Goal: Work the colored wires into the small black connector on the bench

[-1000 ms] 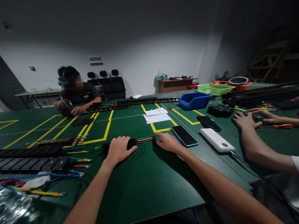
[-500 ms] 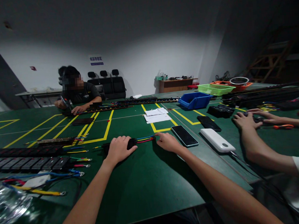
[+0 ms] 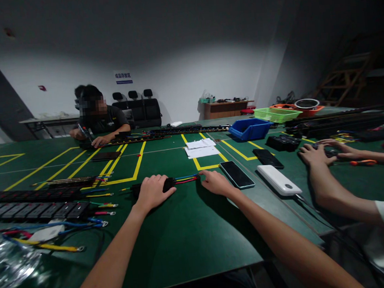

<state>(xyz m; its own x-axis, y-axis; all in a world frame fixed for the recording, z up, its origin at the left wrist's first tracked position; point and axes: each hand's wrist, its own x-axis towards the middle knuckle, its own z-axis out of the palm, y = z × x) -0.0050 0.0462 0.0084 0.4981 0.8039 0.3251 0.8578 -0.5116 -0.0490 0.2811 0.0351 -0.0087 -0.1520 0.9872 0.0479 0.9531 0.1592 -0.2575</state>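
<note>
In the head view, the long black block (image 3: 169, 185) lies on the dark-green tabletop (image 3: 185, 241) directly beneath the person's left hand (image 3: 153, 192), which is clamped over it from above, fingers toward the far side and thumb along the near side, so that only its two ends peep out. A thin bundle of blue, yellow and red wires (image 3: 186, 179) leaves the block's right end and spans the gap to the person's right hand (image 3: 215, 182). The two hands are apart, with the bundle stretched nearly straight between them; the right fingertips touch its far end (whether they pinch it or merely press on it, I cannot tell). A short yellow-green wire end (image 3: 125, 190) sticks out left of the left hand. Just beside the right hand lies a pale-edged smartphone with a dark screen (image 3: 236, 174), and farther right a white, rounded power bank (image 3: 276, 179). Loose white paper sheets (image 3: 202, 152) lie beyond the bundle. Left of the left hand, well apart from it, sits a row of black rectangular modules (image 3: 35, 212). At the right, a co-worker's hands (image 3: 317, 155) rest around a small dark object.
</note>
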